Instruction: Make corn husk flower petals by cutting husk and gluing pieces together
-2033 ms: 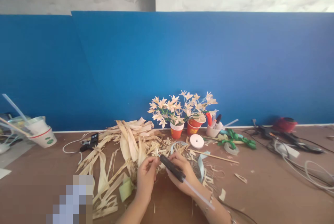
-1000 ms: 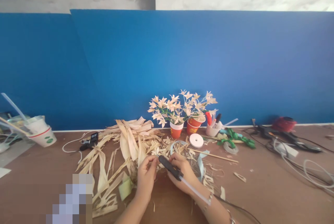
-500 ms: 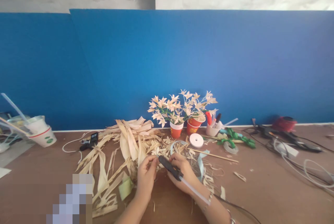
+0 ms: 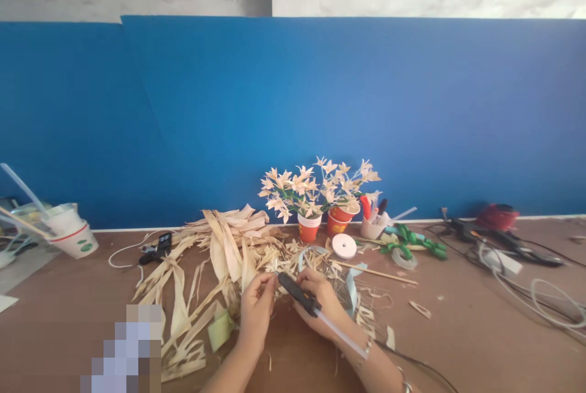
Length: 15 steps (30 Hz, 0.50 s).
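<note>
Brown table. Right hand clamped on slim black glue gun; left hand pinched.

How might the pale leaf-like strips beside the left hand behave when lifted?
The pale strips look thin, so they're probably light. Their bends and folds suggest some floppiness. Because they overlap, lifting one would likely drag others along.

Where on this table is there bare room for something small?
Right side: bare tabletop between the black cord and the white cables. Left side: before the tilted cup, beside the dry husks. Crowded: around the left hand and right hand.
</note>
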Motion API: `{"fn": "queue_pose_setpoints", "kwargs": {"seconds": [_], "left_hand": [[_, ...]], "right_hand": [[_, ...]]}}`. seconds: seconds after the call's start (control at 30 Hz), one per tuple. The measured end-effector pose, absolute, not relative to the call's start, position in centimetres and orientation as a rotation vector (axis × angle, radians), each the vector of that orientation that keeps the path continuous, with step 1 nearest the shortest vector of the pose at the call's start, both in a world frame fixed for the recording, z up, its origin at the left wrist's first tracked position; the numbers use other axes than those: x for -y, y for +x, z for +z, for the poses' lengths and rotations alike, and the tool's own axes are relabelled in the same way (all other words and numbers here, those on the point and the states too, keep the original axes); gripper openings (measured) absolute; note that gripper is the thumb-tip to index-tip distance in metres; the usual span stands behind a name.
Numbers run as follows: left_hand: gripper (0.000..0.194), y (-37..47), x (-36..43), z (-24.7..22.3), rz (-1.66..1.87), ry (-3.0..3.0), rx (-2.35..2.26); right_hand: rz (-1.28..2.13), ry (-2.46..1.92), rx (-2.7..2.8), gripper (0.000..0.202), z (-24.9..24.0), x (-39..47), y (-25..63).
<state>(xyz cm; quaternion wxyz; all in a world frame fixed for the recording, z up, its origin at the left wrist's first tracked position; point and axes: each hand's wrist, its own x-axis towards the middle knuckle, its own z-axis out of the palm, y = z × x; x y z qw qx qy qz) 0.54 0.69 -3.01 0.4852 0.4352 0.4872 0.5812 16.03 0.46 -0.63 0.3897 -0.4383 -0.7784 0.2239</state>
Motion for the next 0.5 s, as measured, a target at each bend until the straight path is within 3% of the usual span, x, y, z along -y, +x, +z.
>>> {"fn": "queue_pose_setpoints", "kwargs": {"seconds": [0.5], "left_hand": [[0.039,0.45,-0.69,-3.03,1.416,1.058,-1.203]], "right_hand": [[0.549,-1.125,1.989,0.012,-0.50,-0.44,15.97]]}}
